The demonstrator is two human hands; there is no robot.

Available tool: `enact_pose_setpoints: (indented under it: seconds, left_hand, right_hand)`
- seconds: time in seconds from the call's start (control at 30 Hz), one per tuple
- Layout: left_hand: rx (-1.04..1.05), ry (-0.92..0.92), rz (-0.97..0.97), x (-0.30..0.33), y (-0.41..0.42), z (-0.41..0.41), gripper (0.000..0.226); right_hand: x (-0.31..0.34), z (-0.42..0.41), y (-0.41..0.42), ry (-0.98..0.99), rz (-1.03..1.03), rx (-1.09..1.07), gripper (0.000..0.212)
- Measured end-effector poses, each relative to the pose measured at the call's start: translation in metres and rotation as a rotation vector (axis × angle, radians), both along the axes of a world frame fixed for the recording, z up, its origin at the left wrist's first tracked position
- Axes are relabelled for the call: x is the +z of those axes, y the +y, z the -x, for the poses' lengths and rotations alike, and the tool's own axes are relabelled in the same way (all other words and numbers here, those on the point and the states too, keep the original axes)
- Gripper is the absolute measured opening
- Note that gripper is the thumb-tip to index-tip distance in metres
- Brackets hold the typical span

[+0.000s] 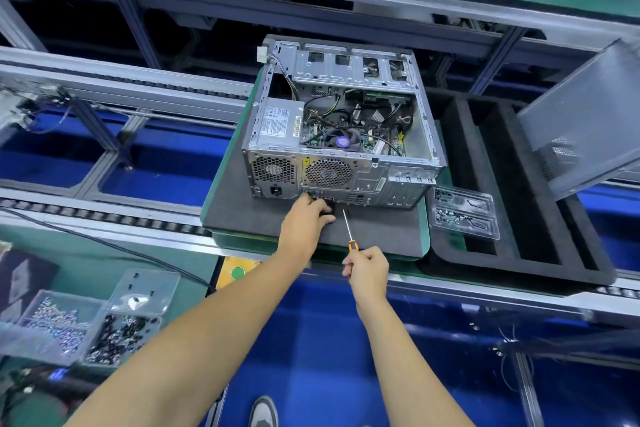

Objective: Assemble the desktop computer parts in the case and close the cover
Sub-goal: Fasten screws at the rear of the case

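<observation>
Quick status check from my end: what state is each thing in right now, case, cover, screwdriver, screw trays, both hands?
Computer case: lying on its side, open on top, parts and cables inside.
Side cover: off, tilted at the right.
Screwdriver: held, tip pointing at the case's rear panel.
Right hand: grips the screwdriver handle.
Left hand: fingers curled at the rear panel's lower edge.
Small screw tray: open, beside the case.
Near screw trays: open, filled.

You've a silver-grey computer case (341, 135) with honeycomb vents on a dark grey foam mat (263, 215), an orange-and-black-handled screwdriver (350, 236), and a blue floor (322, 340).
</observation>
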State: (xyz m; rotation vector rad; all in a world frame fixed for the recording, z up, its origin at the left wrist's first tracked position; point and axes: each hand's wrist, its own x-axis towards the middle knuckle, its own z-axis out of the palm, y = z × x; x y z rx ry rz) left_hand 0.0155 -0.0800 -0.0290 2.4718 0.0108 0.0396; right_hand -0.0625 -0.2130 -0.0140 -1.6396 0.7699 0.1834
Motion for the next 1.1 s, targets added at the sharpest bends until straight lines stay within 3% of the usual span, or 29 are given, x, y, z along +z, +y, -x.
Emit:
enact_pose_setpoints:
  seconds: [0.17, 0.2, 0.37, 0.7, 0.8, 1.1]
  left_hand:
    - [0.002, -0.014, -0.074, 0.002, -0.005, 0.0, 0.017]
    - [0.029, 0.003, -0.013, 0.003, -0.005, 0.0, 0.014]
    - [0.121, 0.111, 0.739, 0.01, 0.003, 0.012, 0.009]
    - [0.273, 0.151, 1.182, 0.04, 0.017, 0.029, 0.01]
    - [0.26, 0.16, 1.192, 0.054, 0.018, 0.03, 0.008]
    - [0.102, 0.223, 0.929, 0.09, 0.044, 0.031, 0.006]
  right_hand:
    - [0.004, -0.003, -0.009, -0.014, 0.012, 0.048, 0.017]
    - [0.005, -0.003, -0.01, -0.018, 0.014, 0.061, 0.017]
    - [0.019, 0.0, -0.009, -0.034, 0.057, 0.208, 0.013]
    - [0.054, -0.002, -0.015, -0.095, 0.013, 0.41, 0.017]
    - [0.067, -0.007, -0.018, -0.105, 0.018, 0.445, 0.02]
    - [0.094, -0.018, -0.036, -0.103, 0.059, 0.594, 0.019]
